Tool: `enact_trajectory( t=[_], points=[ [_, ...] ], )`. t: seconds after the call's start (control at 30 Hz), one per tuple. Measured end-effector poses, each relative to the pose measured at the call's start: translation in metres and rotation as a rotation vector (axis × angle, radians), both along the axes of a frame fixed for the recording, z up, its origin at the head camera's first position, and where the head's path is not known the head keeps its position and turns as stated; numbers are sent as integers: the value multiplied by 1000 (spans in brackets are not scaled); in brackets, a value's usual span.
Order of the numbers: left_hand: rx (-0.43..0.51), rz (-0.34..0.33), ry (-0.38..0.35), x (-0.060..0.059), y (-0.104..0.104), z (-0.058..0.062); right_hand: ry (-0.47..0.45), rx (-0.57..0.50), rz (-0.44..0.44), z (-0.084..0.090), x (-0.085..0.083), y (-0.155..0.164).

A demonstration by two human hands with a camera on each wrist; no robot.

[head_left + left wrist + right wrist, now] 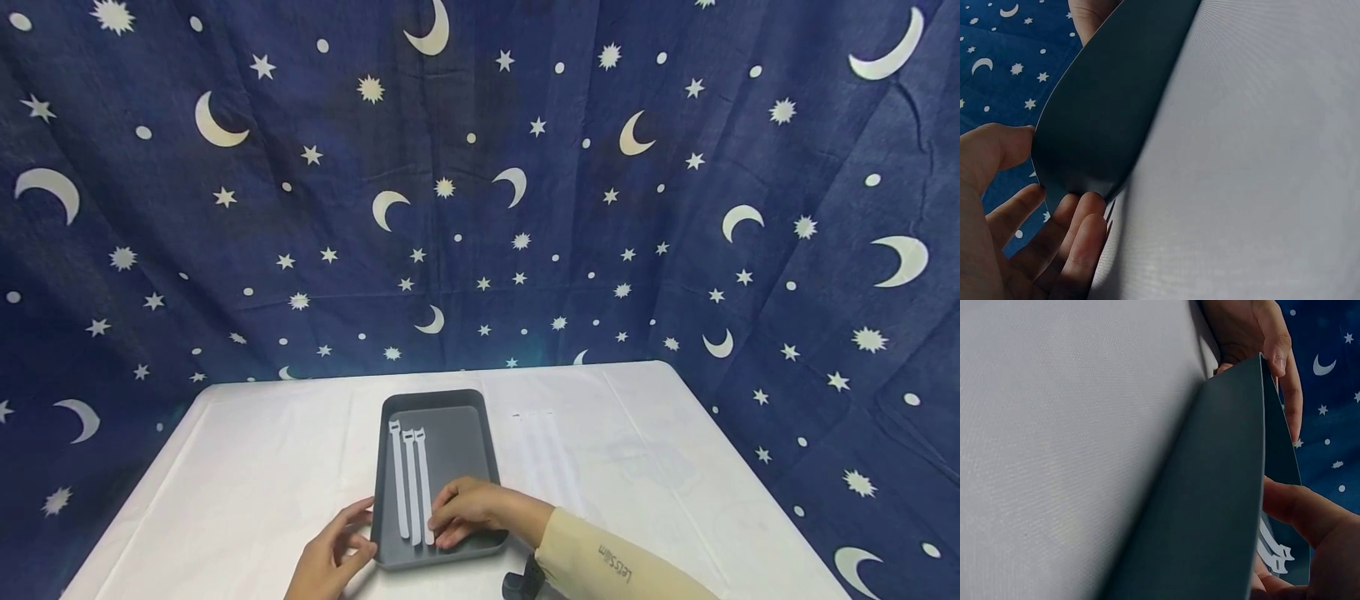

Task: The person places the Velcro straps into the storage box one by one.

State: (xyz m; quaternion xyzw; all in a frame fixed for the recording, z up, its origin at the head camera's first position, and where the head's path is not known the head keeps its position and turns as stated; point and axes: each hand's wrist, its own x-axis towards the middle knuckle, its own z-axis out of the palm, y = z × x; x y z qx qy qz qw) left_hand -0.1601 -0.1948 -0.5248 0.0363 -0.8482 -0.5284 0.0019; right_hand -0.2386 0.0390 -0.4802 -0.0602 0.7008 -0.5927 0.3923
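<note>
Right hand [468,508]: fingers bent in at the near end of the rightmost flat white slotted-head strap [424,479]; can't tell if they're actually pinching it
Left hand [327,560]: fingers spread, touching the tray's near-left corner from outside
Tray: shallow dark-grey rectangular tray [457,442], sitting on a white cloth [262,467]
In the tray: three straps lengthwise, side by side, towards the left, heads at the far end
</note>
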Motion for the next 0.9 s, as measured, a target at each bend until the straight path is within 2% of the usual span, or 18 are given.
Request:
enact_trajectory(
  t=[0.2, 0.4, 0.5, 0.6, 0.67, 0.77, 0.9],
  points=[
    [1, -7, -2, 0, -1, -3, 51, 28, 6, 1, 2, -1],
    [4, -10, 23, 1, -1, -5, 161, 106, 1, 3, 5, 1],
    [12, -8, 32, 1, 0, -5, 218, 96, -7, 11, 5, 10],
    [10, -10, 43, 1, 0, -3, 259, 49, -34, 27, 2, 27],
    [9, -9, 47, 1, -1, -3, 292, 32, -72, 38, 1, 43],
    [11, -2, 38, 0, -2, -3, 352, 81, -165, 48, 2, 72],
    [7, 6, 32, -1, -1, -5, 426, 233, -330, 43, 6, 113]
  ],
)
